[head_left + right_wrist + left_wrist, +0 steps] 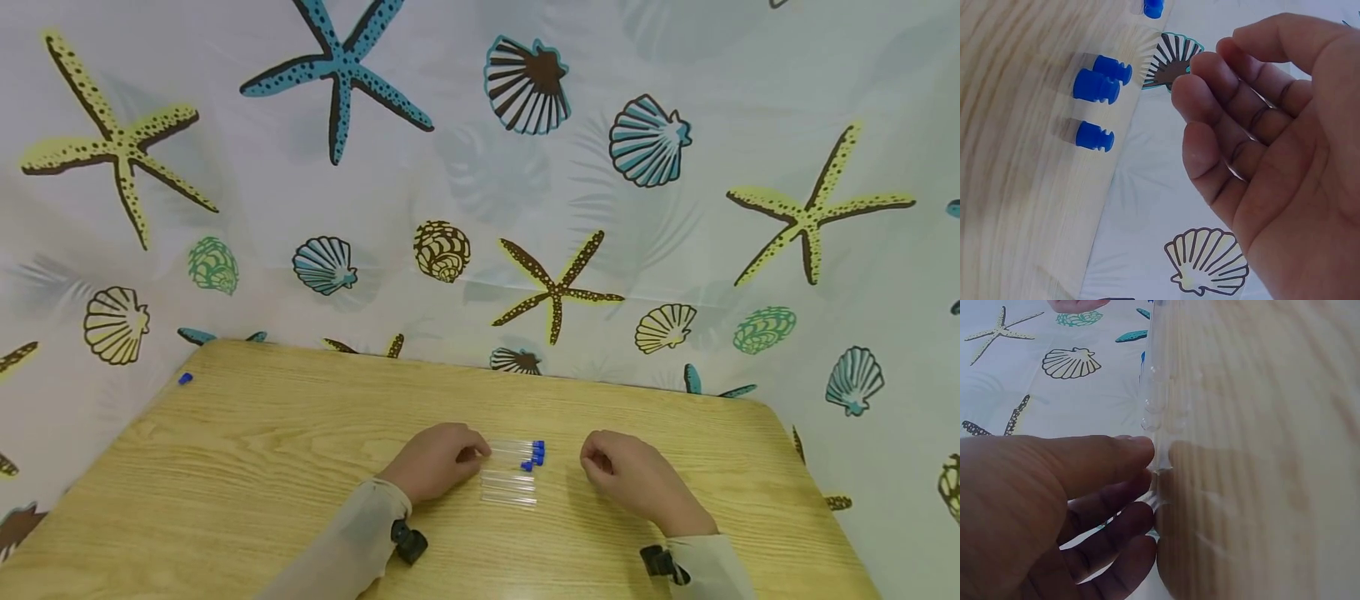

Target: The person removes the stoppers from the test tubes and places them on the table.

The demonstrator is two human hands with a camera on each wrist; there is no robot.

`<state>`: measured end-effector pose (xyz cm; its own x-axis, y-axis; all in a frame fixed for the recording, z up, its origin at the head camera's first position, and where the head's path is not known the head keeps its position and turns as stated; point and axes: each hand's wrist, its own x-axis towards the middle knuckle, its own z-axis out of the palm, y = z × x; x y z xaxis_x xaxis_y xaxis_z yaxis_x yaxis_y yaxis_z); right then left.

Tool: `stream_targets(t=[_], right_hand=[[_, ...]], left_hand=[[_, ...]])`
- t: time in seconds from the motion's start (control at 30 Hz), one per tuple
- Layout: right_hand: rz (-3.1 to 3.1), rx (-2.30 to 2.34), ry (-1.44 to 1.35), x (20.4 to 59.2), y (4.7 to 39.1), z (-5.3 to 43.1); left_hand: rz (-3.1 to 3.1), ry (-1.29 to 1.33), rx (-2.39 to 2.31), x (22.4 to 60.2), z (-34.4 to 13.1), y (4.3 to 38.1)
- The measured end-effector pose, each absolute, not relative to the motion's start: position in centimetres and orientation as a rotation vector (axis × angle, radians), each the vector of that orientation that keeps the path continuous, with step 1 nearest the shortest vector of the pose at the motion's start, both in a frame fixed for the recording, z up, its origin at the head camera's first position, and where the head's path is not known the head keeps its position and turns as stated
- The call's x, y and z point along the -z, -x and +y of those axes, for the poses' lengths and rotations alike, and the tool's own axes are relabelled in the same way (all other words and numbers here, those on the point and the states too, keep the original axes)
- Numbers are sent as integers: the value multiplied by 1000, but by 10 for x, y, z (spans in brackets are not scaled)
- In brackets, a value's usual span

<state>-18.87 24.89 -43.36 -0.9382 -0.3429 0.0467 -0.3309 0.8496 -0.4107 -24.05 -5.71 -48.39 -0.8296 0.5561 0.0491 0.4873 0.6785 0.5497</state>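
Clear tubes lie side by side on the worktop, between the two hands. A farther set has blue caps at the right ends. Left hand: fingers loosely bent right beside the tubes' left ends, no grip seen; contact cannot be told. Right hand: holds nothing, fingers relaxed in a loose curl, apart from the caps on their right. Small blue piece at far left corner.

- Head: farther back, facing forward and down over table
- Left wrist: close at left hand
- Right wrist: close at right hand, sharing blue stoppers with head
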Motion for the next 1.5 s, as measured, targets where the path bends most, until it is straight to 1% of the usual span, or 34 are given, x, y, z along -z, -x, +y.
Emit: stream_targets(t=[0.37, 0.7, 1.03, 1.33, 1.5], right_hand=[[3011, 639, 545, 436, 191, 247], [3002, 621, 537, 437, 190, 248], [3037, 631, 570, 436, 190, 247], [3142, 704, 516, 427, 184, 238], [3176, 780, 552, 420, 178, 229]], left_hand=[[2858, -703, -886, 484, -64, 240], [2842, -722, -891, 485, -63, 240], [2916, -759, -889, 477, -68, 244], [2928, -764, -976, 443, -71, 233], [2957, -812, -971, 427, -69, 225]])
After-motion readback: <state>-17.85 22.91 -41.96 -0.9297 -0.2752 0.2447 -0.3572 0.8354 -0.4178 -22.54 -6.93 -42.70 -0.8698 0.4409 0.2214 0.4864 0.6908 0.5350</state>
